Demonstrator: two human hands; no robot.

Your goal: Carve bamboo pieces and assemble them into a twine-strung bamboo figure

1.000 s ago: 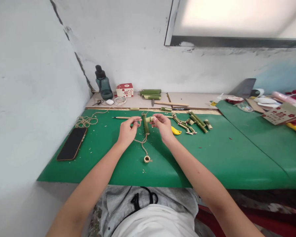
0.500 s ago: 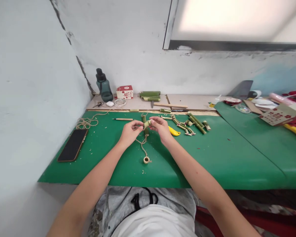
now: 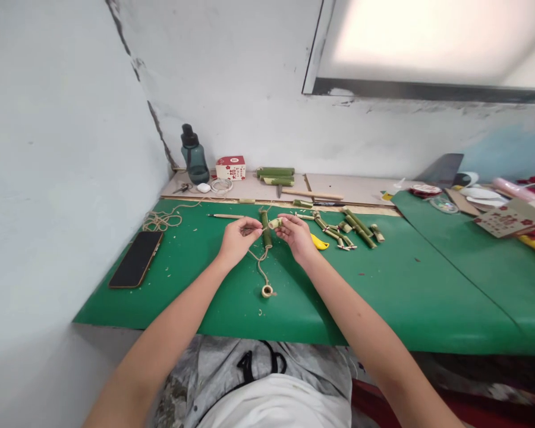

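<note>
My right hand [image 3: 296,236] is closed around a short, pale green bamboo piece [image 3: 275,223], held by the fingertips with one open end facing left. Just left of it, my left hand [image 3: 239,239] pinches a thin pale strand, apparently the cord's end; the fingers partly hide it. A longer green bamboo tube [image 3: 266,232] lies on the mat below and between both hands. From near its lower end, tan cord [image 3: 261,268] runs toward me to a small bamboo ring [image 3: 267,291].
Right of my hands lie a yellow tool [image 3: 320,242], a jointed bamboo figure [image 3: 327,227] and cut bamboo pieces [image 3: 359,226]. A phone [image 3: 136,260] and coiled cord [image 3: 161,221] are at left. Behind stand a bottle [image 3: 195,156], a box [image 3: 230,168] and a hammer [image 3: 312,194].
The short bamboo piece has moved away from my left fingers and is now in my right hand alone, turned slightly. My hands are a little farther apart. The camera view has shifted slightly.
</note>
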